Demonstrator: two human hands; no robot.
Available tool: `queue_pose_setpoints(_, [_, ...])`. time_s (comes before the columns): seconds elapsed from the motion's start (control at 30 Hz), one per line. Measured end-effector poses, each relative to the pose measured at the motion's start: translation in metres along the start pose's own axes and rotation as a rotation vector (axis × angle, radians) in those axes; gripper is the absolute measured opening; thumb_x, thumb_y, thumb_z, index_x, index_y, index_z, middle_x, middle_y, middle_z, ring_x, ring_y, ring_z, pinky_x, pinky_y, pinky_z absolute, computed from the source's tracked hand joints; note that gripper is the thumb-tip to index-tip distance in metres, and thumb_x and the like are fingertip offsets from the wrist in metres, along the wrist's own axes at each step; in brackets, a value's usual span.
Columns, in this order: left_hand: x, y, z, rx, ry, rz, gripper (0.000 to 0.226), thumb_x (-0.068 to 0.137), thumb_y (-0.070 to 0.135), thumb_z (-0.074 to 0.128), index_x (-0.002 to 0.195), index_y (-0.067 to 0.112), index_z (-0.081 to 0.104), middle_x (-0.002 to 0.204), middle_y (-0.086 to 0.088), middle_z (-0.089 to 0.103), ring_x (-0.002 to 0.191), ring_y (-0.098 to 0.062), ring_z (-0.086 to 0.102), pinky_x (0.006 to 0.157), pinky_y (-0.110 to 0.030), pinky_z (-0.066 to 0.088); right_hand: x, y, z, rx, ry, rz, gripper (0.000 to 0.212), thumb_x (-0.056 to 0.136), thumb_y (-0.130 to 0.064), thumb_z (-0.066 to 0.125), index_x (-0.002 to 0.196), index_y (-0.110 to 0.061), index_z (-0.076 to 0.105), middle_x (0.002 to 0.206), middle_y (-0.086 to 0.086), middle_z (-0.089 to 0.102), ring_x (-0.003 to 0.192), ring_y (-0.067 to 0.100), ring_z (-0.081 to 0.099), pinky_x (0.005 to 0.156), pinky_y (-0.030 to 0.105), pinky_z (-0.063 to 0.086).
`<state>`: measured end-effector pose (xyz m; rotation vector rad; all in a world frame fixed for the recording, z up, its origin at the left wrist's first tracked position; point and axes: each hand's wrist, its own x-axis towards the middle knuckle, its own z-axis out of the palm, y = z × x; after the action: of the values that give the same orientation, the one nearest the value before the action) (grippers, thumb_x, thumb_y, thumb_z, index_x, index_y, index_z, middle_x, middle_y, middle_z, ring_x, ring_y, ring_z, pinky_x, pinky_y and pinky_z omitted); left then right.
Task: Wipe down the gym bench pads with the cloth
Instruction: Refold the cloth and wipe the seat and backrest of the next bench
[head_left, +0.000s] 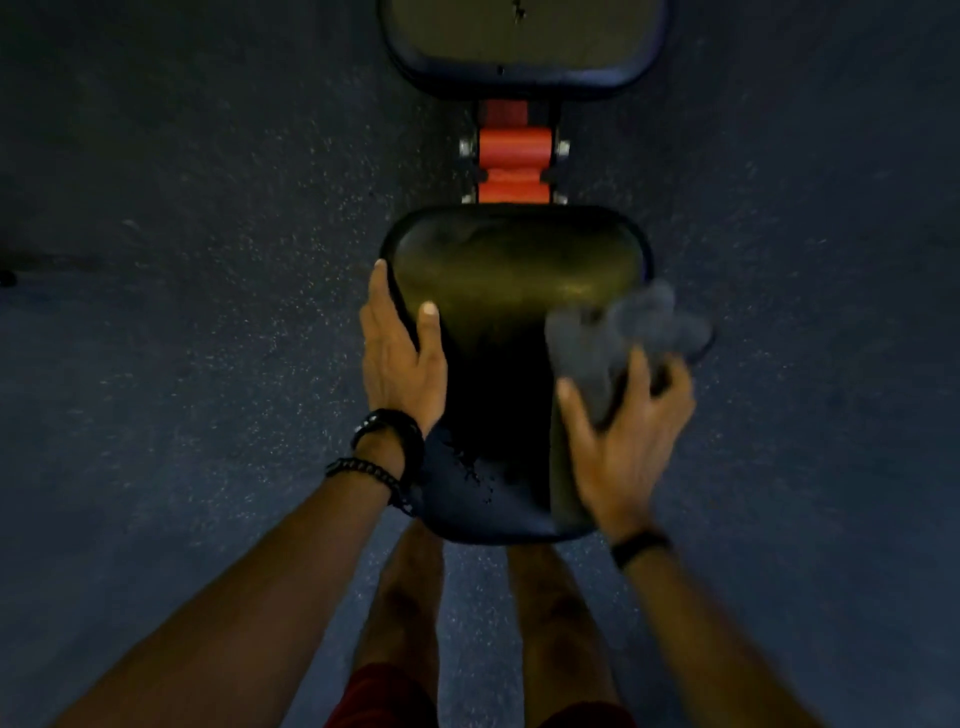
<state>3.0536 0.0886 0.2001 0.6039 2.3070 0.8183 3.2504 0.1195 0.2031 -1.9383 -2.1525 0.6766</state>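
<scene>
Cloth (628, 338) is the story, a grey bunched rag at centre-right of the frame, blurred, so it looks to be on the move; but take it from the left. Left of centre, the left hand (400, 358) clamps the near pad's edge, thumb lying on top of the vinyl and fingers running down its side; a brace, by the look of it, with a dark watch and a chain bracelet (363, 470) on that wrist. Centre frame, the near pad (498, 291) runs its long axis straight up the picture, away from the legs at the bottom; its far half shines, its near half sits in shadow. On to the right: the right hand (618, 441) grasps the cloth from below, fingers curled into it, and the rag spills up and right over the pad's right rim; whether it presses the vinyl I cannot tell through the blur. So the wiping hand is at the right edge, with bare pad lying up and to its left; my call is that the next stroke goes that way. Top centre, beyond the red hinge (514, 148), the far pad (519, 41) waits, well apart from both hands.
</scene>
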Motion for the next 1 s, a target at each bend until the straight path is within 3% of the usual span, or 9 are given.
queue_pose_setpoints(0.1, [-0.001, 0.002, 0.010, 0.168, 0.077, 0.000, 0.060, 0.104, 0.043, 0.032, 0.156, 0.027, 0.010, 0.149, -0.009, 0.038, 0.113, -0.031, 0.050, 0.084, -0.046, 0.044, -0.049, 0.011, 0.004, 0.080, -0.085, 0.040, 0.075, 0.088, -0.066, 0.049, 0.148, -0.028, 0.027, 0.152, 0.022, 0.022, 0.138, 0.038, 0.027, 0.107, 0.057, 0.038])
queue_pose_setpoints(0.2, [0.004, 0.001, 0.013, 0.234, 0.103, 0.049, 0.061, 0.102, 0.048, 0.027, 0.157, 0.027, 0.008, 0.141, -0.010, 0.043, 0.096, -0.037, 0.058, 0.070, -0.043, 0.043, 0.022, -0.004, 0.008, 0.213, -0.027, 0.040, 0.073, 0.091, -0.064, 0.049, 0.152, -0.032, 0.025, 0.156, 0.018, 0.019, 0.142, 0.035, 0.028, 0.110, 0.052, 0.037])
queue_pose_setpoints(0.37, [-0.001, 0.001, 0.011, 0.242, 0.104, 0.010, 0.060, 0.104, 0.043, 0.030, 0.157, 0.025, 0.008, 0.148, -0.010, 0.040, 0.115, -0.035, 0.052, 0.081, -0.048, 0.045, 0.154, -0.028, 0.010, 0.190, -0.010, -0.043, 0.067, 0.090, -0.061, 0.053, 0.147, -0.029, 0.038, 0.138, 0.013, 0.039, 0.125, 0.030, 0.045, 0.100, 0.045, 0.046])
queue_pose_setpoints(0.5, [-0.003, -0.002, 0.011, 0.222, 0.095, 0.059, 0.060, 0.104, 0.044, 0.029, 0.157, 0.024, 0.008, 0.147, -0.009, 0.040, 0.104, -0.035, 0.058, 0.076, -0.047, 0.048, 0.071, -0.004, 0.003, 0.144, 0.068, -0.013, 0.061, 0.090, -0.056, 0.058, 0.141, -0.023, 0.045, 0.134, 0.016, 0.039, 0.122, 0.029, 0.042, 0.095, 0.034, 0.042])
queue_pose_setpoints(0.57, [-0.003, -0.001, 0.012, 0.214, 0.092, 0.039, 0.059, 0.105, 0.041, 0.031, 0.157, 0.023, 0.009, 0.150, -0.009, 0.037, 0.112, -0.034, 0.054, 0.080, -0.047, 0.047, -0.015, 0.013, -0.001, 0.126, -0.003, 0.047, 0.059, 0.088, -0.054, 0.058, 0.135, -0.020, 0.045, 0.135, 0.013, 0.035, 0.121, 0.030, 0.040, 0.096, 0.047, 0.046])
queue_pose_setpoints(0.63, [-0.002, 0.000, 0.013, 0.222, 0.098, 0.041, 0.060, 0.104, 0.042, 0.030, 0.157, 0.024, 0.008, 0.146, -0.009, 0.040, 0.104, -0.033, 0.057, 0.077, -0.046, 0.049, -0.059, 0.018, -0.002, 0.127, -0.048, 0.111, 0.059, 0.086, -0.056, 0.056, 0.132, -0.022, 0.042, 0.136, 0.008, 0.030, 0.121, 0.032, 0.038, 0.092, 0.056, 0.048])
queue_pose_setpoints(0.77, [0.000, -0.004, 0.016, 0.231, 0.103, 0.051, 0.060, 0.104, 0.043, 0.029, 0.157, 0.023, 0.007, 0.144, -0.009, 0.043, 0.091, -0.033, 0.059, 0.070, -0.045, 0.050, 0.020, 0.002, 0.007, 0.170, 0.046, 0.054, 0.055, 0.090, -0.053, 0.057, 0.132, -0.022, 0.042, 0.132, 0.021, 0.039, 0.118, 0.032, 0.041, 0.097, 0.046, 0.043])
queue_pose_setpoints(0.9, [0.002, -0.008, 0.017, 0.252, 0.107, 0.082, 0.061, 0.104, 0.043, 0.029, 0.157, 0.021, 0.008, 0.138, -0.010, 0.046, 0.080, -0.033, 0.057, 0.063, -0.043, 0.048, 0.130, -0.020, 0.010, 0.128, 0.081, 0.017, 0.060, 0.088, -0.057, 0.056, 0.138, -0.024, 0.047, 0.129, 0.014, 0.042, 0.117, 0.029, 0.044, 0.095, 0.047, 0.046])
queue_pose_setpoints(1.0, [0.001, -0.009, 0.018, 0.254, 0.114, 0.070, 0.061, 0.103, 0.045, 0.027, 0.157, 0.023, 0.008, 0.135, -0.009, 0.047, 0.075, -0.032, 0.055, 0.062, -0.042, 0.047, 0.111, -0.016, 0.012, 0.098, 0.075, -0.009, 0.060, 0.091, -0.057, 0.055, 0.139, -0.023, 0.048, 0.132, 0.015, 0.042, 0.120, 0.030, 0.042, 0.097, 0.048, 0.045])
